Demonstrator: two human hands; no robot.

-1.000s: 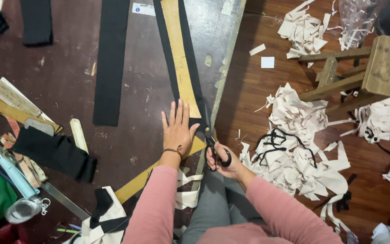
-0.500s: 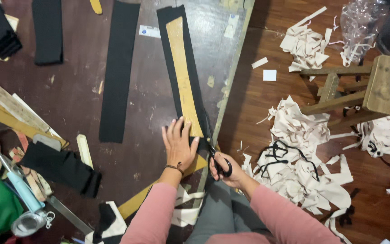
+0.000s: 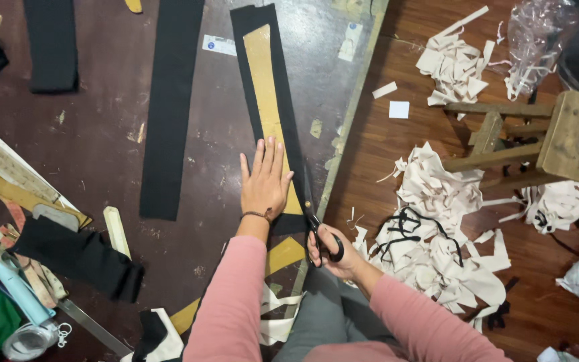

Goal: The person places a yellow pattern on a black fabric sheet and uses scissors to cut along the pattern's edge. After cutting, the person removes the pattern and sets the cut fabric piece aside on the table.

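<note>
Pinning tan card strip (image 3: 268,107) on black felt (image 3: 289,127), left hand (image 3: 264,181).

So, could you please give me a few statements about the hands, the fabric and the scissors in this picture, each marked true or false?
1. The left hand lies flat on the tan pattern strip that sits on the black fabric. True.
2. The right hand holds a pair of scissors at the right edge of the black fabric. True.
3. The scissors have bright red handles. False: the handles are black.
4. The wooden stool stands on the worktable. False: it stands on the floor to the right, among pale scraps.
5. Both sleeves are pink. True.
6. The left hand holds a ruler. False: it is open, palm down, holding nothing.
</note>
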